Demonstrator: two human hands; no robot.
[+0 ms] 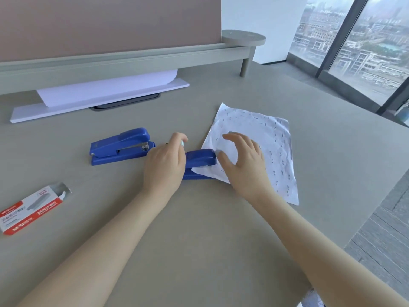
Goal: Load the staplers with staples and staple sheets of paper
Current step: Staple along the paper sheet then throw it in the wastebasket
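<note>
Two blue staplers lie on the grey desk. The far stapler [120, 146] sits alone at centre left. The near stapler [200, 160] has the corner of a crumpled white sheet [261, 138] in its jaw; the sheet carries several staples. My left hand [164, 165] rests on the rear of the near stapler, fingers curled over it. Hovering over the sheet just right of the stapler's head, my right hand [245, 160] has its fingers spread, thumb near the stapler's nose. An open red-and-white staple box [33, 209] lies at the left.
A stack of white paper [99, 94] lies at the back under a raised grey shelf [124, 56]. The desk's right edge [363, 227] drops to the floor beside a large window.
</note>
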